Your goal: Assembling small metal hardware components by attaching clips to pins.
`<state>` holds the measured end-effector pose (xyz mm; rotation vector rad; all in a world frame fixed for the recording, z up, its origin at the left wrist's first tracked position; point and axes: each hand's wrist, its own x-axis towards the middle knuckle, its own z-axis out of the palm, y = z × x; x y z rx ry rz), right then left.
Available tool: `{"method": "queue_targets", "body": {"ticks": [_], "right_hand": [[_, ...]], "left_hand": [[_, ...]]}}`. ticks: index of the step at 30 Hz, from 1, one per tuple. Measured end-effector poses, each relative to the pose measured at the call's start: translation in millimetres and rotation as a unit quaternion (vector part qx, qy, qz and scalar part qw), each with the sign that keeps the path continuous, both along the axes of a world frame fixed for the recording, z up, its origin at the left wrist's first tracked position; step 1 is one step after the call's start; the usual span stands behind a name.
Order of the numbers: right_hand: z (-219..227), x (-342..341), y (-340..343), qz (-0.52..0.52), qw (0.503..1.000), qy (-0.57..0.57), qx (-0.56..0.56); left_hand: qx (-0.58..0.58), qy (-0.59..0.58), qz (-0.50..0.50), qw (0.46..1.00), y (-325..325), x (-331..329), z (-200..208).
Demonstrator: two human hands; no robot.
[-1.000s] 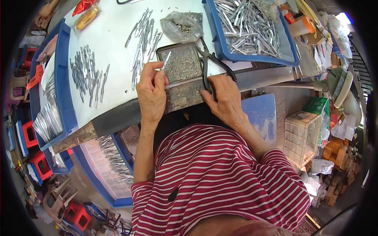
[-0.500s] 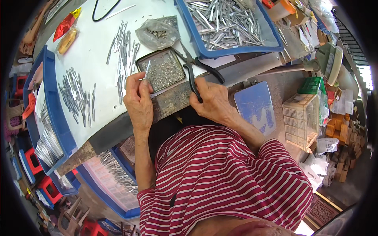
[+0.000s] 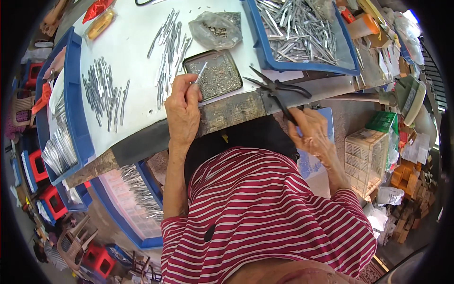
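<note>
My left hand (image 3: 183, 111) pinches a thin silver metal strip (image 3: 202, 72) between thumb and fingers, its upper end raised over a shallow dark-rimmed tray (image 3: 218, 98) of small metal bits. At the bench edge, my right hand (image 3: 309, 128) is closed around one black handle of the pliers (image 3: 275, 86). The pliers' jaws are spread, pointing toward the tray, and the other handle is outside my grip. Beyond the tray sits a clear plastic bag (image 3: 204, 37) with small metal pieces. Left of it lies a loose pile of metal strips (image 3: 169, 52).
A blue bin (image 3: 307, 67) heaped with metal strips stands at the back right, another blue bin (image 3: 79, 104) at the left. More strips (image 3: 101, 87) lie on the white bench top. Below are a blue tray (image 3: 149, 242), a beige crate (image 3: 364, 158) and red stools (image 3: 52, 201).
The pliers and my right hand have moved right, away from the tray. My left hand still holds the strip by the tray. The whole view has shifted.
</note>
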<state>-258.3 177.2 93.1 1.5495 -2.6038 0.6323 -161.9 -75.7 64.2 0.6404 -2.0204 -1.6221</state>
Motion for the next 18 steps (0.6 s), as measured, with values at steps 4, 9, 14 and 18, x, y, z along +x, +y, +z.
{"method": "queue_targets", "body": {"ticks": [4, 9, 14, 18], "right_hand": [[11.1, -20.0, 18.6, 0.006, 0.997, 0.054, 0.049], [13.5, -46.4, 36.6, -0.020, 0.993, 0.079, 0.084], [31.5, -36.9, 24.7, -0.061, 0.982, 0.102, 0.145], [53.8, -24.8, -11.4, -0.059, 0.992, 0.084, 0.076]], "left_hand": [[-0.013, -0.009, -0.014, 1.000, -0.5, 0.2, 5.2], [-0.014, 0.007, -0.015, 1.000, 1.7, 0.9, 5.0], [0.004, -0.005, -0.011, 1.000, 2.6, 1.5, 4.6], [0.003, 0.011, -0.016, 1.000, 2.3, 0.0, 2.6]]}}
